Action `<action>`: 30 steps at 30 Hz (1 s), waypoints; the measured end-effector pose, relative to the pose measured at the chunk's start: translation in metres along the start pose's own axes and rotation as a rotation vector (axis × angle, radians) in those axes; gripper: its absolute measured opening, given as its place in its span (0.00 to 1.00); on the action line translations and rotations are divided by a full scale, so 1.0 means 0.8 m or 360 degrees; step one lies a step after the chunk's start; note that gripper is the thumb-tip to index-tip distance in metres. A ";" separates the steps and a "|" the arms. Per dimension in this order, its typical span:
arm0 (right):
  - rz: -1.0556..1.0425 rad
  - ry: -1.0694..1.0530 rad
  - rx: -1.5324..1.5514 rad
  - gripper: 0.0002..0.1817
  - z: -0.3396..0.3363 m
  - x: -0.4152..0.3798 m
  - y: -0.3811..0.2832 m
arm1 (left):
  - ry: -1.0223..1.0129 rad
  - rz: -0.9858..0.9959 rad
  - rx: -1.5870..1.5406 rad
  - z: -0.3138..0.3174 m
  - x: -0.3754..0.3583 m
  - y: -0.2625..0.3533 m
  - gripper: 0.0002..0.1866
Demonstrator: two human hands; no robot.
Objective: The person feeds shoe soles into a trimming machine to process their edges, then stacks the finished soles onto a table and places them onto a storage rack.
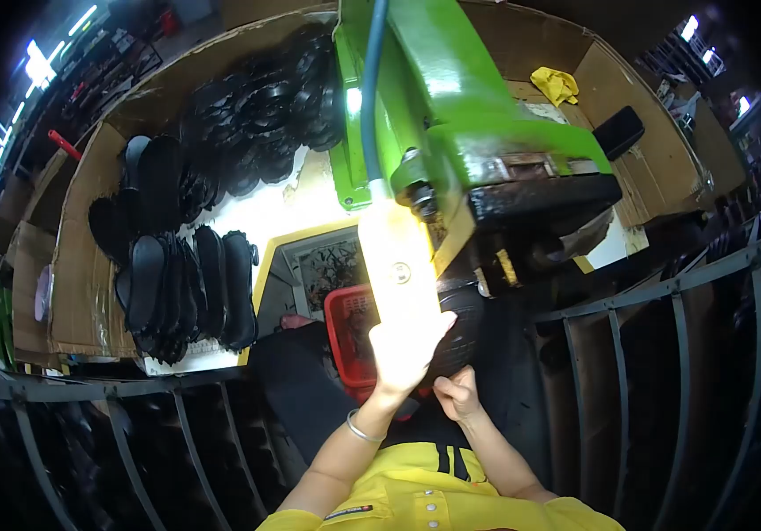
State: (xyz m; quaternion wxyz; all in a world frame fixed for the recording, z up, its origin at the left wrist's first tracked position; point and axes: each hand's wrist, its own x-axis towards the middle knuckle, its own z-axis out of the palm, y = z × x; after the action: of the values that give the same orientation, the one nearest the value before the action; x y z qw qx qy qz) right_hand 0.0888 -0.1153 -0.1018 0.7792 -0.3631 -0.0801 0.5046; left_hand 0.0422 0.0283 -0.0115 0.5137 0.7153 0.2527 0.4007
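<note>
A black shoe sole (462, 341) is between my hands, below the head of a green machine (487, 133); its dark outline is hard to make out. My left hand (405, 356) is at its left edge, thumb against it. The lamp and its glare hide the other fingers. My right hand (460, 396) is closed in a pinch at the lower end of the sole. Over my left hand, a bright white lamp (398, 265) hangs on a blue-grey cable (372, 97).
Stacked black soles (164, 283) stand on the left of the table, with a heap of black pieces (261, 106) behind. Below the table opening is a red basket (338, 336). A yellow cloth (556, 86) lies at back right. Metal railings (681, 354) flank both sides.
</note>
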 end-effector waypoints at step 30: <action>-0.0687 0.0309 -0.0456 0.17 -0.005 0.039 -0.168 | -0.0007 -0.0009 0.0080 0.000 -0.005 -0.008 0.21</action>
State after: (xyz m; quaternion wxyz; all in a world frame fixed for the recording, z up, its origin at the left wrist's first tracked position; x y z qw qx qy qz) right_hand 0.2036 -0.1213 -0.0254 0.8134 -0.4908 -0.1512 0.2732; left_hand 0.0399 0.0274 -0.0189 0.4973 0.7282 0.2636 0.3911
